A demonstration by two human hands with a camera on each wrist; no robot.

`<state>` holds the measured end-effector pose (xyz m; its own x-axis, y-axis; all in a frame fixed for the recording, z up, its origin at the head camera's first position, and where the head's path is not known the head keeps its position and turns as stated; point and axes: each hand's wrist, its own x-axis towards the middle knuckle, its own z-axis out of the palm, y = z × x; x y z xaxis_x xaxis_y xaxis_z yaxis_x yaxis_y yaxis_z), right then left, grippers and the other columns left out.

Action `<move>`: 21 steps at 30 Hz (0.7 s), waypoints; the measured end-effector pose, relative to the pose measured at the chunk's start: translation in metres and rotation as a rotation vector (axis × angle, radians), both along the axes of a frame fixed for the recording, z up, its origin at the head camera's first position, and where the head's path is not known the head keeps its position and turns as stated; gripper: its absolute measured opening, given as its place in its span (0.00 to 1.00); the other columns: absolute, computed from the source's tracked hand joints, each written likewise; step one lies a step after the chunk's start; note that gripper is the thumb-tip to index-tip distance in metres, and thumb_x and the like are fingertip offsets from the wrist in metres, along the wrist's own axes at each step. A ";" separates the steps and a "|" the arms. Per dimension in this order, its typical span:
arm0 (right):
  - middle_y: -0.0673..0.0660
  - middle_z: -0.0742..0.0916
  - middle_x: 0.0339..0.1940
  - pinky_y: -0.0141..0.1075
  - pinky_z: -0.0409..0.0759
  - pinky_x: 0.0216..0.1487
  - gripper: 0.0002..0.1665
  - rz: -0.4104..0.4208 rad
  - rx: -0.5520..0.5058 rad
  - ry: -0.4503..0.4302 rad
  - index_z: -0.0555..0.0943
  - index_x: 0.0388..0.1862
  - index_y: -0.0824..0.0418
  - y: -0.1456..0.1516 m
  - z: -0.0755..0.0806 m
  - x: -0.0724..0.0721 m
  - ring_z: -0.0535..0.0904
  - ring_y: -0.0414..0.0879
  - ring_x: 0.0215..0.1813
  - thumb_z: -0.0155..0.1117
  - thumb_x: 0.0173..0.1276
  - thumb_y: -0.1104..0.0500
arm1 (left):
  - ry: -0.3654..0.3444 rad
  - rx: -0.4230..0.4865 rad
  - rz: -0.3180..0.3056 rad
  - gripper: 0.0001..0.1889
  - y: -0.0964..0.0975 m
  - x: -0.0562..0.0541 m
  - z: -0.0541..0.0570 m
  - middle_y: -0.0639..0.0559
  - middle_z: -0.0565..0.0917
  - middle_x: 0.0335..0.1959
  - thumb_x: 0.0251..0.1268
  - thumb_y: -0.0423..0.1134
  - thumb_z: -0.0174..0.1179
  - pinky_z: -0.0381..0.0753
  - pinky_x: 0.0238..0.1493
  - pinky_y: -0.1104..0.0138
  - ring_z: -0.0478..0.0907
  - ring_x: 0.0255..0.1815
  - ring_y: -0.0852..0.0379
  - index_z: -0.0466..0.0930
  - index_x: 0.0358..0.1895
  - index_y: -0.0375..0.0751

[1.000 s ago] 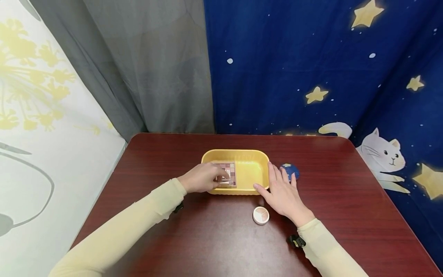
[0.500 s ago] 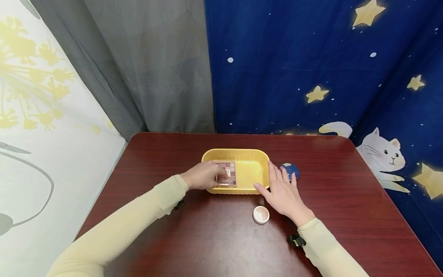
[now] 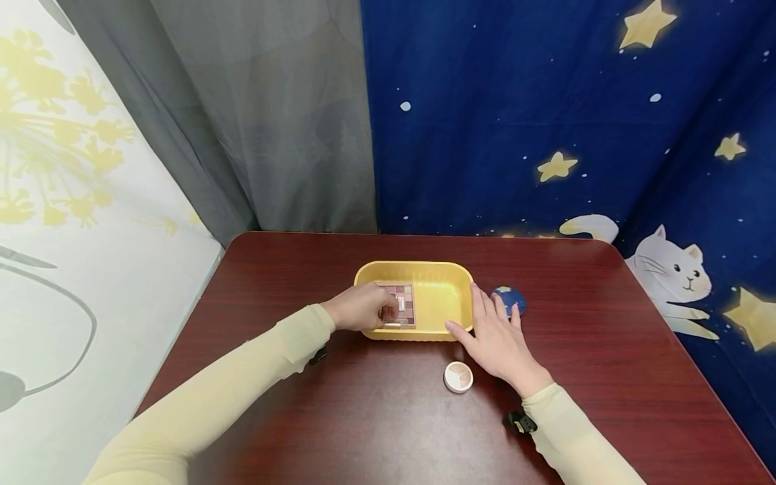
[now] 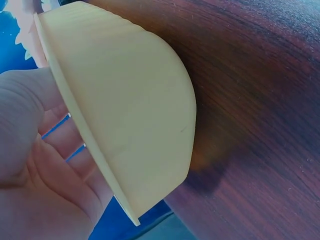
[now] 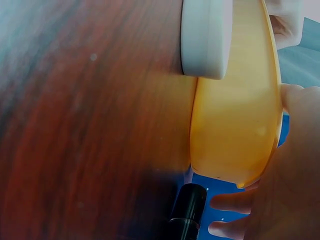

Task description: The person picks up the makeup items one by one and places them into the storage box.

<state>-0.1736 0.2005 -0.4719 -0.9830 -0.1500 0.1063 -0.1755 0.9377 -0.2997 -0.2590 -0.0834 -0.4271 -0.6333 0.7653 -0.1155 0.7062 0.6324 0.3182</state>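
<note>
In the head view my left hand (image 3: 359, 307) reaches over the left end of a yellow plastic tray (image 3: 444, 333). Its curled fingers and thumb hold a slim, shiny tube (image 3: 393, 325) low over an eyeshadow palette (image 3: 405, 300) lying inside. Part of the palette and tube is hidden by the hand. The left wrist view shows thumb and fingers dipping past the rim. My right hand (image 3: 498, 342) rests against the tray's right end with straight, spread fingers, its thumb at the front rim. A round three-colour concealer pan (image 3: 458, 377) lies in front, near this hand.
Beyond the right fingers sits a round dark-blue object (image 3: 509, 300) with a pale star. A black cylinder (image 5: 187, 212) shows beside the tray in the right wrist view. The dark red tabletop (image 3: 291, 269) ends at curtains behind and a patterned white surface at left.
My left hand has shifted slightly right, and the tube sits a little lower in view over the palette. The right hand, tray and concealer pan keep their places.
</note>
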 end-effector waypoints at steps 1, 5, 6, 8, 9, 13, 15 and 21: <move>0.65 0.63 0.79 0.72 0.42 0.69 0.63 0.000 -0.001 -0.001 0.43 0.84 0.60 0.000 0.000 0.000 0.54 0.70 0.77 0.37 0.67 0.18 | -0.002 -0.002 0.002 0.11 0.000 0.000 0.000 0.57 0.83 0.27 0.53 0.27 0.68 0.76 0.35 0.68 0.76 0.31 0.60 0.88 0.34 0.49; 0.65 0.63 0.79 0.71 0.42 0.70 0.63 -0.004 -0.003 -0.007 0.44 0.84 0.61 0.001 -0.001 0.001 0.53 0.70 0.77 0.37 0.67 0.18 | 0.000 -0.014 0.004 0.11 0.001 -0.001 -0.002 0.59 0.83 0.27 0.52 0.27 0.69 0.76 0.36 0.69 0.75 0.31 0.61 0.87 0.34 0.50; 0.65 0.63 0.79 0.71 0.41 0.70 0.64 -0.004 -0.002 -0.009 0.43 0.84 0.61 0.001 -0.002 0.001 0.53 0.70 0.78 0.36 0.67 0.17 | -0.003 -0.014 0.005 0.11 0.001 -0.001 -0.002 0.59 0.83 0.27 0.52 0.27 0.69 0.76 0.36 0.69 0.76 0.31 0.61 0.87 0.35 0.50; 0.65 0.63 0.79 0.71 0.41 0.70 0.64 -0.005 -0.001 -0.012 0.43 0.84 0.61 0.001 -0.002 0.001 0.52 0.70 0.78 0.36 0.67 0.17 | -0.007 -0.014 0.009 0.11 0.001 -0.001 -0.003 0.58 0.84 0.28 0.52 0.28 0.70 0.76 0.36 0.69 0.76 0.32 0.61 0.87 0.35 0.50; 0.65 0.63 0.79 0.71 0.41 0.70 0.64 -0.004 -0.001 -0.013 0.43 0.84 0.61 0.001 -0.002 0.001 0.52 0.70 0.78 0.36 0.67 0.18 | -0.011 -0.012 0.012 0.11 0.001 -0.001 -0.003 0.58 0.84 0.28 0.53 0.28 0.70 0.76 0.37 0.69 0.76 0.32 0.61 0.88 0.35 0.50; 0.65 0.63 0.79 0.71 0.41 0.70 0.64 -0.003 0.001 -0.014 0.43 0.84 0.61 0.001 -0.002 0.001 0.52 0.70 0.78 0.36 0.67 0.17 | -0.036 -0.006 0.027 0.08 -0.001 -0.002 -0.004 0.60 0.83 0.28 0.56 0.33 0.73 0.77 0.38 0.69 0.76 0.34 0.61 0.87 0.36 0.52; 0.66 0.63 0.79 0.71 0.41 0.70 0.64 -0.002 0.000 -0.015 0.43 0.84 0.61 0.001 -0.002 0.000 0.52 0.70 0.78 0.36 0.67 0.17 | -0.044 -0.005 0.030 0.07 -0.002 -0.001 -0.004 0.62 0.82 0.28 0.58 0.35 0.73 0.77 0.39 0.69 0.76 0.34 0.61 0.87 0.37 0.52; 0.66 0.63 0.79 0.72 0.41 0.70 0.64 0.001 -0.010 -0.012 0.43 0.84 0.61 0.000 -0.001 0.000 0.52 0.70 0.77 0.37 0.67 0.18 | -0.050 0.020 0.033 0.05 -0.005 0.001 -0.004 0.64 0.80 0.28 0.61 0.37 0.72 0.76 0.40 0.67 0.77 0.37 0.59 0.88 0.38 0.52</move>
<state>-0.1738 0.2008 -0.4733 -0.9840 -0.1500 0.0961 -0.1728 0.9347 -0.3107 -0.2579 -0.0880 -0.4311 -0.6520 0.7465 -0.1330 0.6679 0.6484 0.3654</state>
